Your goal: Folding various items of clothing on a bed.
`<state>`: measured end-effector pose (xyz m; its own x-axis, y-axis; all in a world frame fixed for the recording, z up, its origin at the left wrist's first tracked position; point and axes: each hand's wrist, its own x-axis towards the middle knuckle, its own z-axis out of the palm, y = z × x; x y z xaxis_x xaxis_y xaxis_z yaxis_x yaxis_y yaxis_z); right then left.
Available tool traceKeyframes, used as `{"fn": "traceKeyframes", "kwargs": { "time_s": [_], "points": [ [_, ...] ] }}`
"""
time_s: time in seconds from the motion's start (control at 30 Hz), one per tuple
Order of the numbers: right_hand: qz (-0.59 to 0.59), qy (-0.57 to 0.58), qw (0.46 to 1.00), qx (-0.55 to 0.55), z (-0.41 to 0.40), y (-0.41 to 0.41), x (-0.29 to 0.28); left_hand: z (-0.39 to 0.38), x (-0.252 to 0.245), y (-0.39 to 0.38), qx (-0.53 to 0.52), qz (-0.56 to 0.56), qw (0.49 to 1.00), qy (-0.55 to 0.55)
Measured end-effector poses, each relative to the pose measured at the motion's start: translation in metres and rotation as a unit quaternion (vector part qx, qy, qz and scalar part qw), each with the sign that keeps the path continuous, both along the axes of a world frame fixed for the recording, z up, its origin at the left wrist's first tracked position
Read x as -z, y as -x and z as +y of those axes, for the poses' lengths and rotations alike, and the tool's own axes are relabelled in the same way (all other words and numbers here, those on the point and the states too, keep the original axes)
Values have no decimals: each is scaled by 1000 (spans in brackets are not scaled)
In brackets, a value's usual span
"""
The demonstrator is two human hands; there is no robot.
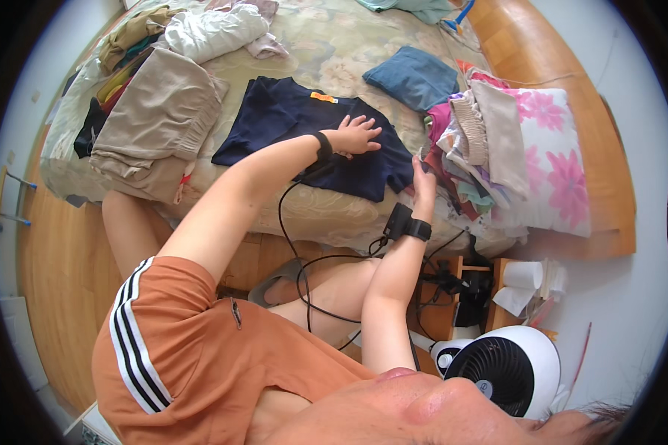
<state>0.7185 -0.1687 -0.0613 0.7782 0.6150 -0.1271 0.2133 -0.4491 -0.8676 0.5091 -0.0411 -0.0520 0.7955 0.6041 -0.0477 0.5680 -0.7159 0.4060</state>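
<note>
A navy short-sleeved shirt (289,119) with an orange neck label lies spread on the bed (334,33). My left hand (359,136) rests palm down on its upper right part, fingers spread, holding nothing. At the shirt's right side, my right hand (423,181) pinches the sleeve end, its thumb on top and its other fingers mostly hidden. Just beyond that hand rises a pile of folded clothes (467,144), with beige garments uppermost. Beige trousers with a gathered waist (161,105) lie left of the shirt, and a folded blue garment (412,78) lies behind its right side.
A pillow with pink flowers (568,161) lies at the right. White (217,33) and tan (136,33) clothes are heaped at the back left. Black cables (309,278) loop below my wrists, which wear black bands. A white fan (501,367) stands at the lower right.
</note>
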Motion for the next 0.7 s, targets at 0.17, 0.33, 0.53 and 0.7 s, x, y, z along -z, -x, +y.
{"fn": "traceKeyframes", "kwargs": {
  "time_s": [0.17, 0.33, 0.53, 0.7],
  "points": [
    [113, 41, 990, -79, -7, 18, 1, -44, 14, 27, 134, 0, 989, -56],
    [-220, -14, 975, 38, 0, 7, 22, -100, 0, 25, 135, 24, 987, -81],
    [-313, -61, 948, 21, 3, 63, -10, -106, 1, 29, 104, 41, 987, -118],
    [-327, -26, 945, 5, 7, 64, -16, -108, 6, 36, 116, 0, 984, -137]
  ]
}}
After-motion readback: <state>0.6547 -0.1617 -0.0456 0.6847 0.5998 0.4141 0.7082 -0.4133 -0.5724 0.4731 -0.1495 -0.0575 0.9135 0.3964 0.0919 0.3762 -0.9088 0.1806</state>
